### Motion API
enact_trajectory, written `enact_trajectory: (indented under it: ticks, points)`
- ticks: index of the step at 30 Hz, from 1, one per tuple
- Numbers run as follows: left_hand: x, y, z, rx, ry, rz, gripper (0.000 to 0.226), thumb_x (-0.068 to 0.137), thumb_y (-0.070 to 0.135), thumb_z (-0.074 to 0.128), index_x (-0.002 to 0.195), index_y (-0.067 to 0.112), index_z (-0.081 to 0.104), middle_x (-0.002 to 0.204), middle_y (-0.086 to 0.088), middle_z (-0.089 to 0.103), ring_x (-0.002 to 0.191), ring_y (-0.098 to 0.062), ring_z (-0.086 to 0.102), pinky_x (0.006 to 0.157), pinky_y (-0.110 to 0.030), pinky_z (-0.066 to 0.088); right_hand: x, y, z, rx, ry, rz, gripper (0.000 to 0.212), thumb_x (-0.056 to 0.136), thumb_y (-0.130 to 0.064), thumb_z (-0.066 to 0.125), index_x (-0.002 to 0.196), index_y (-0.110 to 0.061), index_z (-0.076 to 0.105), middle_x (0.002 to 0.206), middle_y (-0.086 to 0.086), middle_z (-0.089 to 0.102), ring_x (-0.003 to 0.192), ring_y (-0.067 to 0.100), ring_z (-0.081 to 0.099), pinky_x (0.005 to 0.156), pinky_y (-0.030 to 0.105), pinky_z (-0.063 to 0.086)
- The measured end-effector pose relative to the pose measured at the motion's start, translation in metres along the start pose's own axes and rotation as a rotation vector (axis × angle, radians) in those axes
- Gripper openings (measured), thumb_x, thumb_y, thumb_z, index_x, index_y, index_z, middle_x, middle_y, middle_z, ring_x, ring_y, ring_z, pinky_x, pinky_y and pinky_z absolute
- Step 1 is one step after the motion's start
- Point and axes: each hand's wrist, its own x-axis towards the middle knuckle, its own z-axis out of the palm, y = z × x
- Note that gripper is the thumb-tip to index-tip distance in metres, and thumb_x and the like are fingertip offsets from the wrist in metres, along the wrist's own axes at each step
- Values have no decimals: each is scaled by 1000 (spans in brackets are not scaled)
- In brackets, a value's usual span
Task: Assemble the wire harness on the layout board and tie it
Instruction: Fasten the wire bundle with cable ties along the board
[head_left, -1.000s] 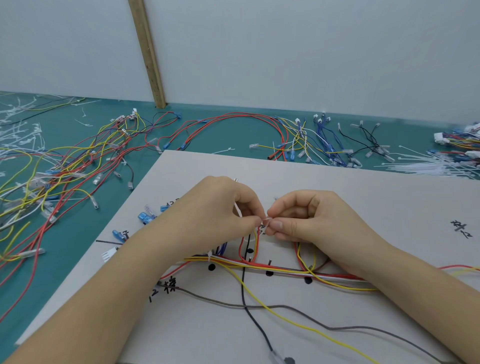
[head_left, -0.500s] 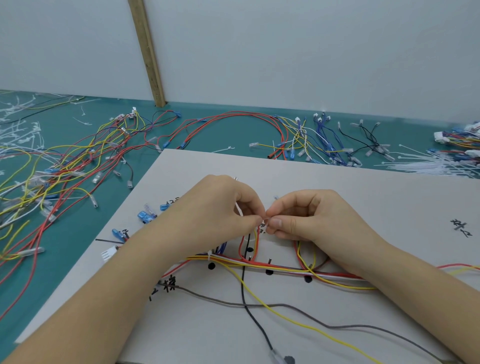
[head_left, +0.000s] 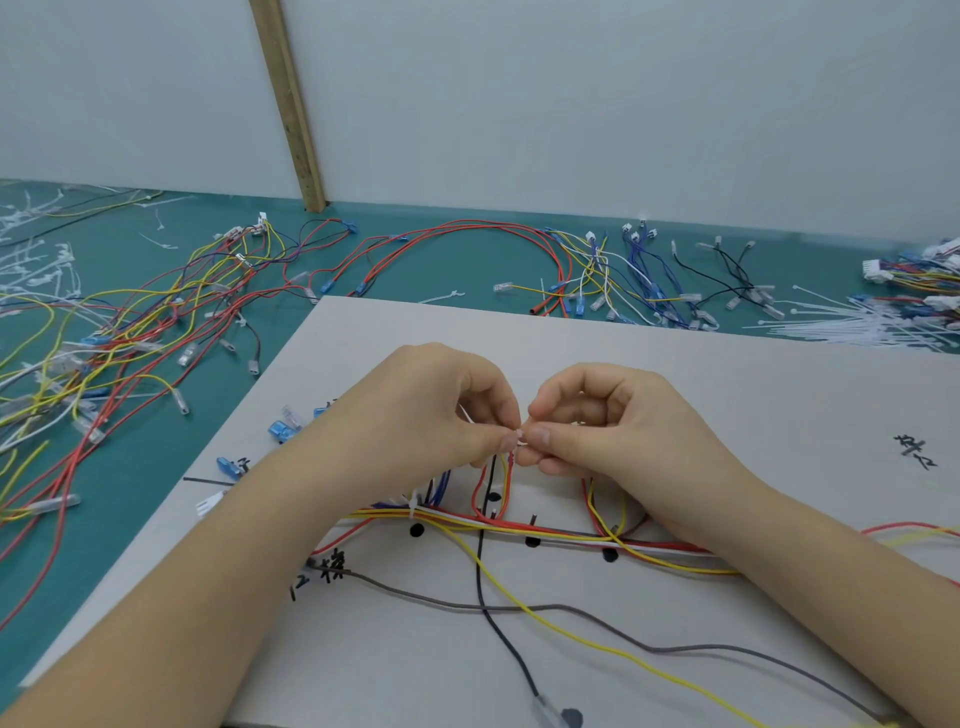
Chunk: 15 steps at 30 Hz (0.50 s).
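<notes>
- Pinching with both: our left hand (head_left: 441, 415) and right hand (head_left: 613, 431) each grip an end of a white cable tie (head_left: 521, 442) between thumb and forefinger, over a red wire loop (head_left: 493, 488) on the board (head_left: 727, 374).
- Change from a second ago: almost none; hands sit in the same spot, fingertips slightly closer. We judge the tie is being threaded or cinched, not yet tight.
- Harness bundle (head_left: 545, 530) lies along the board below the hands, one earlier tie (head_left: 414, 506) at its left.
- Hidden: tie head and loop behind fingertips; can't tell if the tail is through. Right wrist covers part of the bundle.
</notes>
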Motion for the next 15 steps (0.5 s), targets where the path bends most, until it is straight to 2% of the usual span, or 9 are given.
enact_trajectory:
  ticks: [4, 7, 11, 13, 15]
  points:
    - [-2, 2, -1, -25, -8, -1, 7, 73, 20, 72, 70, 24, 67, 67, 9, 69, 61, -6, 63, 65, -24, 50, -1, 0, 1, -22, -10, -17, 25, 79, 9, 62, 73, -13, 53, 64, -1, 66, 63, 17, 69, 55, 19, 54]
    - [-3, 4, -3, 7, -14, 19, 7, 71, 26, 73, 67, 24, 67, 67, 15, 67, 58, -4, 60, 60, -19, 47, -2, 2, 4, -140, -21, -82, 30, 79, 10, 60, 73, -17, 46, 68, -3, 64, 62, 17, 65, 60, 23, 55]
    - [-3, 3, -3, 87, -24, 51, 8, 73, 24, 71, 66, 23, 68, 56, 20, 60, 53, 3, 53, 55, -8, 39, -2, 2, 6, -256, -16, -183, 35, 79, 3, 59, 73, -25, 39, 68, -9, 59, 65, 13, 53, 66, 34, 47]
    - [-4, 2, -3, 102, -32, 63, 9, 73, 23, 70, 65, 24, 67, 53, 20, 58, 51, 4, 51, 54, -7, 38, -3, -1, 7, -264, -2, -221, 32, 75, -5, 55, 69, -31, 37, 69, -9, 56, 66, 13, 51, 67, 39, 47]
    - [-4, 2, -3, 110, -45, 71, 10, 73, 23, 70, 64, 24, 65, 56, 19, 59, 51, 2, 51, 52, -8, 39, -6, -5, 8, -267, -7, -262, 31, 75, -6, 51, 67, -32, 37, 71, -8, 54, 66, 11, 51, 70, 43, 48]
